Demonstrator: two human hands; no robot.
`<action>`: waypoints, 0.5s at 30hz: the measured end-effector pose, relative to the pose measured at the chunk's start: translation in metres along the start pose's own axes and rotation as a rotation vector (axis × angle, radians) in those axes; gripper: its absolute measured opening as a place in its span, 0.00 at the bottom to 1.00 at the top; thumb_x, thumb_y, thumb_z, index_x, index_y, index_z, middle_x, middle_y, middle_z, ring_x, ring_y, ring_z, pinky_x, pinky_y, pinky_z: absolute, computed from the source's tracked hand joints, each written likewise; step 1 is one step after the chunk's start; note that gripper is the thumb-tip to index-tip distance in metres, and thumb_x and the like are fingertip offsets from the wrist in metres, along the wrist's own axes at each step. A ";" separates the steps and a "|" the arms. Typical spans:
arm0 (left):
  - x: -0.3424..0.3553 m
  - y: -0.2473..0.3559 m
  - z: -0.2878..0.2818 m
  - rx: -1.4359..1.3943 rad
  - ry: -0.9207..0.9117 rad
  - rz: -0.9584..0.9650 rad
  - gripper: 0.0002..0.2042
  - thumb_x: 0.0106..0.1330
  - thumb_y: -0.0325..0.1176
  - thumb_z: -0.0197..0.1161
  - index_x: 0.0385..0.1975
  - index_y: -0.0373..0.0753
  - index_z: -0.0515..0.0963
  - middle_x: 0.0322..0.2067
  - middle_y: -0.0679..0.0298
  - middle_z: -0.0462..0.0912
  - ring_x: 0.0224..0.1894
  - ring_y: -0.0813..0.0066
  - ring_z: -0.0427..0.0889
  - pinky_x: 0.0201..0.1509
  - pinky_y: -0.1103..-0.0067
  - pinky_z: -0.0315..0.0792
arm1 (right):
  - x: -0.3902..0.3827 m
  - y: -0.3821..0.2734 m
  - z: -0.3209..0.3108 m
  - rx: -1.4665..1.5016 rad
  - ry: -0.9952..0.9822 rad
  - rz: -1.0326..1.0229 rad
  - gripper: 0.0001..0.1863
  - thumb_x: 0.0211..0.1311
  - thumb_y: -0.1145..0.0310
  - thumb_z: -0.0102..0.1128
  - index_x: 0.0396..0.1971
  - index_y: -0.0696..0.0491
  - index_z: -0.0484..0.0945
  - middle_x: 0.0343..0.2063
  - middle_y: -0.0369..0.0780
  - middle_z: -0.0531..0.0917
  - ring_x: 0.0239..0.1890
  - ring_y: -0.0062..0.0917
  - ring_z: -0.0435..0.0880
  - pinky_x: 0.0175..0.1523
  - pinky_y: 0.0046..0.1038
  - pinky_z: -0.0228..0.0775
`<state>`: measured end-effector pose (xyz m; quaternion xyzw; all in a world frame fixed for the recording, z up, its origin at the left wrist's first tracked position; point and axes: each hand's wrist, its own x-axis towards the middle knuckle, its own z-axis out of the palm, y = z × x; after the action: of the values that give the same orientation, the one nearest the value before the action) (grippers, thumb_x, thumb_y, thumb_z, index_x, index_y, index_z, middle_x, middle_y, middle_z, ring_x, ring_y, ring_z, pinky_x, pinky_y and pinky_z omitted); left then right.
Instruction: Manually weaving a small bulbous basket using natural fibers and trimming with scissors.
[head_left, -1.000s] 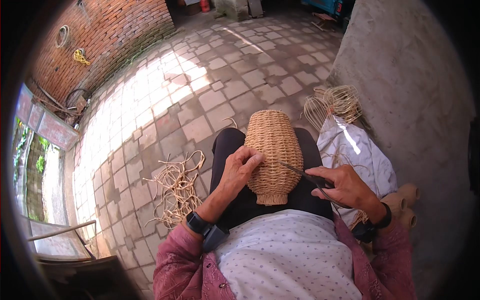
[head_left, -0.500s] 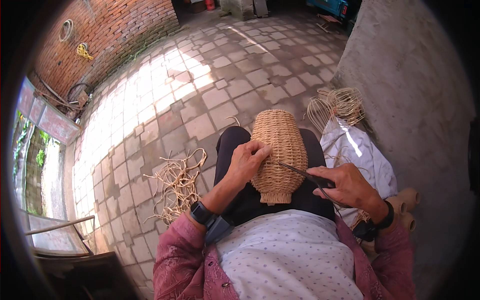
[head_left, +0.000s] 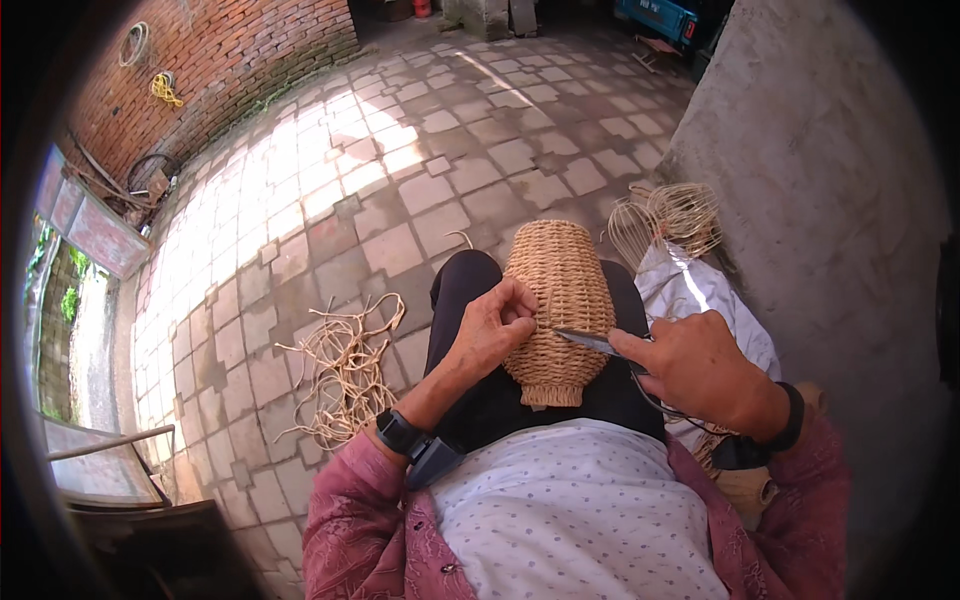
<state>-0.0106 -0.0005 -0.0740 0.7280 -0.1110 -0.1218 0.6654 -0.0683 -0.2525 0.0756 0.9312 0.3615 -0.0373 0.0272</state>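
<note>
A tan woven vase-shaped basket (head_left: 562, 275) rests on my lap, its narrow fringed neck toward me and its broader body pointing away. My left hand (head_left: 490, 335) is against its left side, fingers curled and thumb close to the forefinger; whatever is pinched there, if anything, is too small to make out. In my right hand (head_left: 705, 365) is a pair of scissors (head_left: 585, 341), gripped by the handles. Its metal blades lie across the middle of the weave, with the tips close to my left fingertips. My palm partly hides the handles.
Loose twisted cords (head_left: 345, 370) lie in a heap on the paving left of my legs. At my right are wire-like coiled frames (head_left: 685, 215) on a white cloth (head_left: 720, 300), beside a grey wall (head_left: 830, 200). A tan woven piece (head_left: 748, 490) sits beneath my right forearm.
My right hand has turned over, bringing the scissors' blades flatter and broadside across the basket. My left thumb has dropped slightly away from the forefinger. The basket stays put.
</note>
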 end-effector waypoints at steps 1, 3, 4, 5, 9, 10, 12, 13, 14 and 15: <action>-0.002 0.005 0.002 0.026 0.003 -0.006 0.07 0.61 0.23 0.63 0.38 0.37 0.77 0.30 0.74 0.74 0.31 0.88 0.71 0.38 0.85 0.68 | 0.000 -0.004 0.001 -0.054 0.022 -0.011 0.21 0.56 0.66 0.64 0.51 0.48 0.79 0.20 0.39 0.81 0.23 0.33 0.84 0.27 0.37 0.71; -0.004 0.007 0.004 0.048 0.005 -0.007 0.08 0.59 0.22 0.63 0.37 0.37 0.78 0.31 0.73 0.73 0.32 0.87 0.70 0.38 0.85 0.69 | 0.000 -0.008 -0.003 -0.113 0.044 -0.022 0.19 0.57 0.67 0.63 0.50 0.49 0.80 0.20 0.39 0.80 0.23 0.31 0.83 0.25 0.35 0.70; -0.006 0.005 0.004 0.119 0.015 0.091 0.07 0.60 0.23 0.64 0.38 0.37 0.79 0.31 0.73 0.73 0.32 0.87 0.70 0.38 0.84 0.69 | 0.000 -0.010 -0.009 -0.113 0.033 -0.028 0.18 0.57 0.69 0.62 0.49 0.51 0.80 0.20 0.39 0.80 0.22 0.31 0.83 0.25 0.35 0.70; -0.007 0.004 0.003 0.190 0.026 0.189 0.07 0.60 0.24 0.65 0.38 0.38 0.81 0.31 0.72 0.73 0.32 0.86 0.70 0.37 0.84 0.69 | 0.001 -0.012 -0.014 -0.114 0.023 -0.035 0.17 0.58 0.70 0.60 0.49 0.52 0.81 0.19 0.39 0.80 0.21 0.30 0.83 0.24 0.34 0.69; -0.009 0.006 0.006 0.214 0.079 0.216 0.07 0.62 0.26 0.67 0.38 0.39 0.84 0.32 0.71 0.73 0.31 0.84 0.70 0.37 0.83 0.69 | -0.004 -0.007 -0.020 -0.107 0.036 -0.009 0.19 0.56 0.67 0.64 0.49 0.51 0.80 0.19 0.39 0.80 0.21 0.31 0.83 0.24 0.34 0.69; -0.008 0.005 0.005 0.266 0.050 0.236 0.07 0.63 0.27 0.67 0.39 0.39 0.84 0.32 0.70 0.73 0.32 0.83 0.71 0.38 0.83 0.69 | -0.005 -0.004 -0.020 -0.078 0.035 -0.008 0.20 0.55 0.66 0.66 0.50 0.49 0.79 0.20 0.39 0.80 0.21 0.32 0.83 0.25 0.35 0.69; -0.005 0.002 -0.001 0.317 0.024 0.256 0.07 0.64 0.27 0.67 0.40 0.39 0.84 0.33 0.69 0.74 0.32 0.82 0.71 0.38 0.82 0.68 | -0.008 0.001 -0.017 -0.048 0.034 -0.009 0.22 0.54 0.65 0.68 0.51 0.48 0.78 0.20 0.40 0.80 0.22 0.33 0.83 0.25 0.36 0.69; -0.003 -0.001 -0.005 0.216 -0.024 0.238 0.06 0.65 0.27 0.66 0.40 0.39 0.84 0.34 0.69 0.75 0.35 0.82 0.72 0.41 0.83 0.68 | -0.009 0.003 -0.010 -0.023 0.007 0.010 0.24 0.52 0.64 0.69 0.51 0.47 0.78 0.21 0.40 0.80 0.22 0.34 0.83 0.26 0.37 0.69; -0.002 -0.004 -0.007 0.115 -0.070 0.220 0.06 0.66 0.26 0.65 0.40 0.38 0.84 0.35 0.68 0.75 0.37 0.81 0.73 0.43 0.83 0.69 | -0.010 0.004 -0.005 0.002 -0.021 0.029 0.25 0.51 0.63 0.71 0.52 0.45 0.77 0.22 0.40 0.80 0.23 0.35 0.83 0.27 0.38 0.69; -0.001 -0.006 -0.008 0.118 -0.068 0.219 0.06 0.66 0.26 0.65 0.40 0.38 0.84 0.35 0.68 0.75 0.37 0.81 0.73 0.43 0.83 0.69 | -0.010 0.005 -0.001 0.003 -0.019 0.026 0.25 0.51 0.63 0.71 0.52 0.45 0.77 0.22 0.40 0.80 0.23 0.35 0.83 0.27 0.38 0.69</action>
<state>-0.0094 0.0081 -0.0791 0.7448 -0.2193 -0.0660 0.6267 -0.0724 -0.2630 0.0772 0.9355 0.3490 -0.0463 0.0296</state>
